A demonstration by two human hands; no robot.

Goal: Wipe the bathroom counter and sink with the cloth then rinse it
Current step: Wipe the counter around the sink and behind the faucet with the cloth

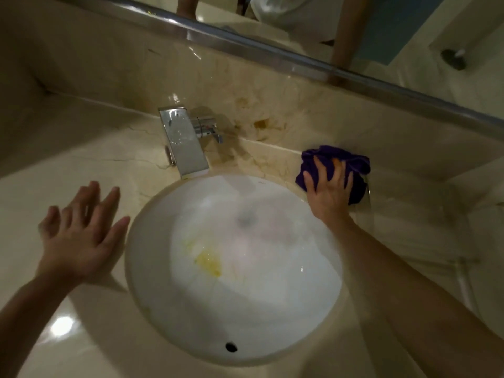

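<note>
A round white sink (272, 317) is set in a beige marble counter (90, 159). A yellow smear (208, 261) lies in the bowl left of the middle. A bunched purple cloth (354, 162) lies on the counter at the sink's far right rim. My right hand (328, 186) presses flat on the cloth with its fingers spread. My left hand (79, 233) hovers over the counter left of the sink, fingers straight and spread, holding nothing.
A chrome faucet (185, 143) with a side lever (210, 129) stands behind the sink. Brown and orange stains (261, 124) mark the backsplash right of it. A mirror with a metal edge (272, 53) runs along the back. An overflow hole (231, 347) sits at the bowl's near side.
</note>
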